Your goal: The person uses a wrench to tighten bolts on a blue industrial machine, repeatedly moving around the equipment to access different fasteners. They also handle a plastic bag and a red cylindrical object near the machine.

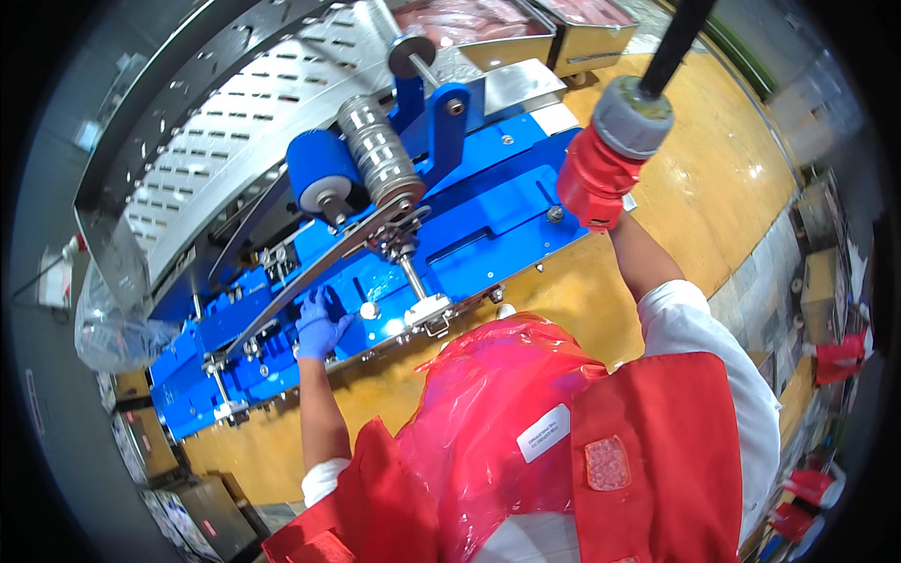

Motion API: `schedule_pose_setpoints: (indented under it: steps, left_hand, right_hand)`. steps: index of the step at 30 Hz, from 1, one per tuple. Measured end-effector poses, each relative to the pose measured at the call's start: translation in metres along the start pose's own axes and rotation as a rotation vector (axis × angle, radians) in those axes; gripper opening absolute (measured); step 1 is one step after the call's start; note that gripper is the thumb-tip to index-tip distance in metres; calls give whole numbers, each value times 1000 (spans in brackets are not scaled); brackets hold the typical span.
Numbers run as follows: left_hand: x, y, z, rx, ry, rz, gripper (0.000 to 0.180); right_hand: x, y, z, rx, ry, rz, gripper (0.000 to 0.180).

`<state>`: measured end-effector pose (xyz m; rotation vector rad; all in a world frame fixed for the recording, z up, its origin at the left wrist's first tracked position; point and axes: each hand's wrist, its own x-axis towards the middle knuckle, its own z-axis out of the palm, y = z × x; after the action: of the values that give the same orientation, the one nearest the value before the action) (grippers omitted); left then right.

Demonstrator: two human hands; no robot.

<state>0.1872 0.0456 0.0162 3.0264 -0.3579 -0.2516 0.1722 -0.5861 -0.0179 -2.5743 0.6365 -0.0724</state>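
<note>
A blue machine (497,220) with a long narrow bed lies across the view in front of me. My left hand (321,326), in a purple-blue glove, rests on the bed beside a slanting metal bar (314,272), its fingers stretched out and thumb apart. It holds nothing that I can see. My right forearm (648,253) reaches up at the right. A red plug with a grey collar (605,159) covers the right hand; whether that hand touches the plug or the machine I cannot tell. Above the bed sit a blue roller (319,169) and a ribbed metal roller (380,150).
A perforated steel chute (225,131) rises at the far left, with clear plastic sheeting (117,319) below it. Tubs of pinkish meat (507,47) stand at the back. A black cable (680,42) hangs down to the plug. The yellow floor (713,141) looks wet.
</note>
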Motion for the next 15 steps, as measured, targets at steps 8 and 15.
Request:
schedule_pose_setpoints:
  steps: [8, 15]
  left_hand:
    - [17, 4, -24, 178, -179, 18, 136]
    - [27, 18, -8, 163, -96, 87, 129]
  right_hand:
    - [28, 3, 11, -43, 17, 26, 47]
    - [53, 17, 29, -77, -36, 36, 58]
